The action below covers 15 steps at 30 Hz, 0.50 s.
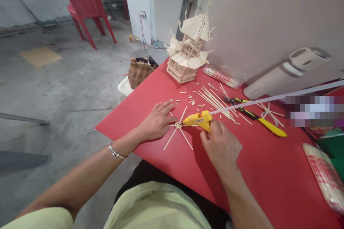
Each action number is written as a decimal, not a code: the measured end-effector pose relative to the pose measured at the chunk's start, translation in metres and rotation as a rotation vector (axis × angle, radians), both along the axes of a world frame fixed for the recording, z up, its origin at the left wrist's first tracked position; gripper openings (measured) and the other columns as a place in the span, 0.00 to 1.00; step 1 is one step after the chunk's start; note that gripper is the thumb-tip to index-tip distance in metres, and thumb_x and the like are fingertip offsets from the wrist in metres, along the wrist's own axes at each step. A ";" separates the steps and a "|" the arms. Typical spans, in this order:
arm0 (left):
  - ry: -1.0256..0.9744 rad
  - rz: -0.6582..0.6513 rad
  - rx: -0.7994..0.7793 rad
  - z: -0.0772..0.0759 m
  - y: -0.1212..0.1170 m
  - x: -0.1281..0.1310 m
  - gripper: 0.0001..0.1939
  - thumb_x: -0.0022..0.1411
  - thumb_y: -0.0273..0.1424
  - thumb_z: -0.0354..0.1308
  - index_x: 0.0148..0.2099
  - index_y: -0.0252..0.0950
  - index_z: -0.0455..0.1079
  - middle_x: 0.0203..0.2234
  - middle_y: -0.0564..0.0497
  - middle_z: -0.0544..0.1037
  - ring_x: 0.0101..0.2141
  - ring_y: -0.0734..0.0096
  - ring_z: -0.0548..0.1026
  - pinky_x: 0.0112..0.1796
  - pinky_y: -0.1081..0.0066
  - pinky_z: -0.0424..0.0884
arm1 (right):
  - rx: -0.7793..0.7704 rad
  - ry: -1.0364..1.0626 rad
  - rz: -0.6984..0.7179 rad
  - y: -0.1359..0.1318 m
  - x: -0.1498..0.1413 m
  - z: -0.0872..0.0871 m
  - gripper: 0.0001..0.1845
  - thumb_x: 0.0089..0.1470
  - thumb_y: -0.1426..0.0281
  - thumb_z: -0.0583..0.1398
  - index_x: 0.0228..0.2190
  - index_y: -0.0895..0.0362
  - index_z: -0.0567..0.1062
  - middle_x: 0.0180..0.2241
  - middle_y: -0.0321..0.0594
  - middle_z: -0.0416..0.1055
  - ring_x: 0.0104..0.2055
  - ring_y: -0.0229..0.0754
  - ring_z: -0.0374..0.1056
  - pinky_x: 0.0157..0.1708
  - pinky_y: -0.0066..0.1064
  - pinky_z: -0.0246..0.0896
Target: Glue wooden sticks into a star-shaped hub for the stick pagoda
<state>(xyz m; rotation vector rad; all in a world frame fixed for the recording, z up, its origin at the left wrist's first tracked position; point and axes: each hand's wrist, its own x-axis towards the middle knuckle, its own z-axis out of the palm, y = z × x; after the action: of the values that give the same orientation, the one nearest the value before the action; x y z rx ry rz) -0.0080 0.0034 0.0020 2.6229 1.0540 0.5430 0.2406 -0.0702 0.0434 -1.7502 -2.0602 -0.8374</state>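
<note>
My right hand point(220, 145) grips a yellow glue gun point(198, 119) with a long white glue stick point(276, 97) sticking out of its back. The gun's nozzle touches the hub of a small star of wooden sticks point(178, 128) lying flat on the red table point(268, 175). My left hand point(158, 121) lies flat with fingers spread, pressing down on the star's left sticks. A silver bracelet point(115, 151) is on my left wrist.
A stick-built pagoda model point(189, 48) stands at the table's far edge. Loose sticks point(215, 102), yellow-handled cutters point(252, 114), packets of sticks point(324, 175) and a white cylinder point(285, 73) lie to the right. A checked bag point(138, 72) and red chair point(86, 3) are on the floor.
</note>
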 end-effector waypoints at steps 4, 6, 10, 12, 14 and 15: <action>-0.016 0.005 -0.010 -0.001 0.000 0.000 0.24 0.59 0.21 0.51 0.54 0.44 0.76 0.70 0.47 0.57 0.70 0.47 0.48 0.64 0.42 0.51 | -0.005 -0.006 0.002 -0.002 0.001 0.000 0.09 0.56 0.72 0.57 0.39 0.59 0.74 0.30 0.36 0.74 0.26 0.36 0.61 0.26 0.32 0.46; -0.011 0.002 -0.010 -0.001 0.001 0.000 0.24 0.59 0.22 0.51 0.54 0.44 0.76 0.70 0.46 0.56 0.70 0.47 0.48 0.64 0.42 0.51 | -0.013 -0.004 0.003 -0.003 0.002 0.000 0.09 0.56 0.72 0.57 0.39 0.58 0.74 0.30 0.36 0.74 0.26 0.37 0.61 0.26 0.32 0.46; -0.011 -0.005 -0.012 0.001 0.000 0.000 0.25 0.59 0.21 0.51 0.54 0.44 0.76 0.70 0.46 0.56 0.70 0.46 0.49 0.64 0.42 0.51 | -0.023 -0.009 -0.005 -0.005 0.004 -0.001 0.10 0.56 0.71 0.57 0.40 0.58 0.74 0.31 0.36 0.74 0.26 0.37 0.62 0.26 0.32 0.46; -0.020 -0.004 -0.015 0.001 0.000 0.000 0.25 0.59 0.21 0.50 0.54 0.44 0.76 0.70 0.46 0.56 0.70 0.46 0.49 0.64 0.42 0.51 | -0.025 -0.011 -0.007 -0.005 0.005 -0.002 0.10 0.56 0.71 0.57 0.40 0.58 0.74 0.31 0.36 0.74 0.26 0.37 0.62 0.26 0.32 0.46; -0.023 -0.001 -0.018 0.001 0.000 0.000 0.25 0.59 0.21 0.50 0.54 0.45 0.76 0.70 0.47 0.57 0.70 0.47 0.49 0.64 0.42 0.51 | -0.026 -0.013 -0.007 -0.006 0.005 -0.003 0.10 0.57 0.71 0.57 0.41 0.58 0.74 0.31 0.36 0.75 0.26 0.37 0.62 0.27 0.32 0.47; -0.022 -0.001 -0.018 0.001 0.000 0.000 0.25 0.59 0.21 0.50 0.54 0.45 0.76 0.70 0.47 0.57 0.70 0.47 0.49 0.64 0.42 0.52 | -0.025 -0.013 -0.008 -0.006 0.005 -0.003 0.10 0.57 0.71 0.57 0.41 0.58 0.74 0.31 0.36 0.75 0.26 0.37 0.63 0.27 0.32 0.47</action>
<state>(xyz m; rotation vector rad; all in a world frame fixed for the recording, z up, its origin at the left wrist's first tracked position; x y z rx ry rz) -0.0077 0.0032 0.0032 2.5960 1.0461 0.5587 0.2460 -0.0765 0.0404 -1.7715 -2.0827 -0.8310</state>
